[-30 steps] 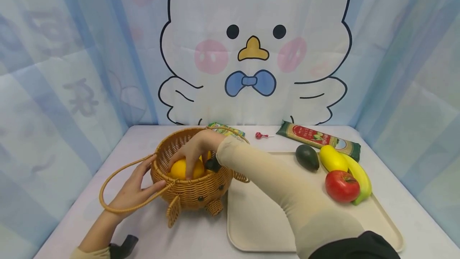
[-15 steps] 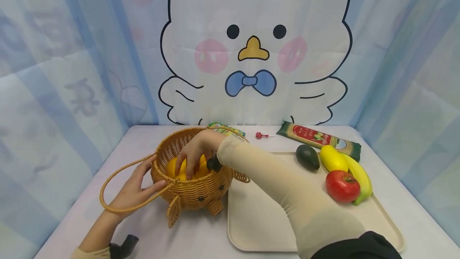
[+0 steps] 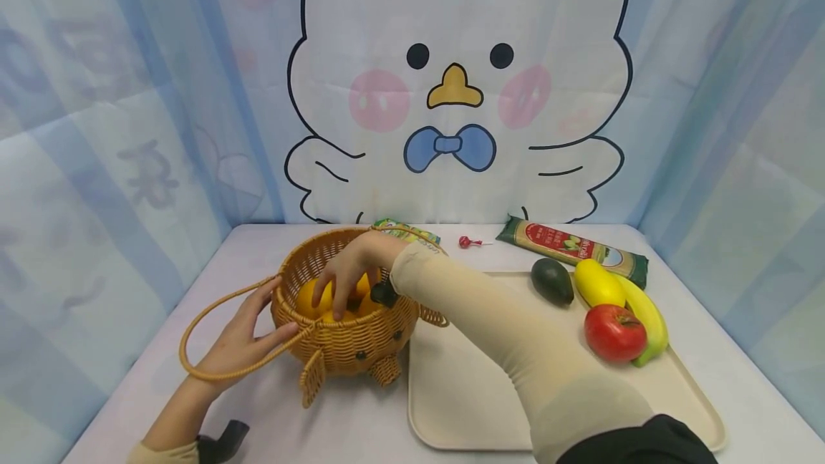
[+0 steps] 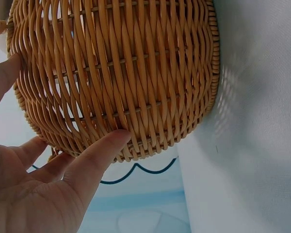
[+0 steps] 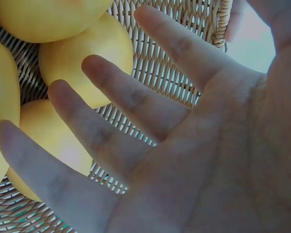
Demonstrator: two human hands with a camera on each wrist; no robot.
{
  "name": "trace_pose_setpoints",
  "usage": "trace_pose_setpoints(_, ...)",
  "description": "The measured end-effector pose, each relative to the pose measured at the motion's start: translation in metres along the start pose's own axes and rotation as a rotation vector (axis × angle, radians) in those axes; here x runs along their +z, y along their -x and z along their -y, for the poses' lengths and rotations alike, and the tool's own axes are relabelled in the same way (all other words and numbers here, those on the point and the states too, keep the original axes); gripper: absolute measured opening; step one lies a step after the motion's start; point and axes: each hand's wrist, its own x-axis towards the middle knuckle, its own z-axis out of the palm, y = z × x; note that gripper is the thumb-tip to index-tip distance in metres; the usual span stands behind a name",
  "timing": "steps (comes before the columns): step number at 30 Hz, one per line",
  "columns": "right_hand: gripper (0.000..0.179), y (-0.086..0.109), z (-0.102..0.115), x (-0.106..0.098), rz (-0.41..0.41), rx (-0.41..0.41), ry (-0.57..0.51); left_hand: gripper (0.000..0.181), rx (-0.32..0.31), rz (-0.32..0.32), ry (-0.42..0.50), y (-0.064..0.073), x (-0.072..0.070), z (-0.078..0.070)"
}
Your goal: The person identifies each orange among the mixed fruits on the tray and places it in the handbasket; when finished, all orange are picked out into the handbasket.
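Observation:
A round woven wicker basket [image 3: 335, 349] with animal features and rope-like handles stands left of the tray. Several smooth yellow-orange fruits [image 5: 87, 53] lie inside it. My right hand [image 3: 351, 267] reaches down past the rim, its fingers spread; in the right wrist view the fingertips overlap the fruits and the palm holds nothing. My left hand [image 3: 235, 342] rests at the basket's left side, with one handle looped across it. In the left wrist view its extended fingers [image 4: 99, 158] touch the outer weave.
A beige tray [image 3: 464, 392] carries an avocado [image 3: 552, 282], a yellow fruit [image 3: 598, 283], a red apple [image 3: 615, 333] and bananas [image 3: 647, 317]. Behind lie a green-and-red packet [image 3: 573, 249], a red lollipop [image 3: 469, 242] and a green wrapper [image 3: 402, 230] behind the basket. Printed curtains surround the table.
My right hand has let go of a yellow-orange fruit inside the basket; its fingers have loosened and more fruits show beneath them. My left hand and the basket have stayed put.

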Motion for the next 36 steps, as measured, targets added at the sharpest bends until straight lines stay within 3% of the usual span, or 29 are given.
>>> trace_pose_setpoints(13, 0.058, -0.001, 0.000, 0.000, -0.001, -0.004, -0.022, 0.079, 0.003, 0.003, 0.009, 0.000, 0.001, -0.001)
trace_pose_setpoints(25, 0.063, 0.005, 0.000, 0.000, -0.060, -0.031, -0.062, 0.079, -0.001, 0.018, 0.014, -0.001, 0.003, 0.001)
trace_pose_setpoints(31, 0.056, 0.016, 0.000, -0.008, -0.143, -0.085, -0.095, 0.082, 0.023, 0.028, 0.064, -0.003, 0.001, 0.005)
trace_pose_setpoints(36, 0.043, 0.034, -0.013, -0.009, -0.254, -0.149, -0.065, 0.081, 0.049, 0.094, 0.117, 0.000, -0.004, 0.021)
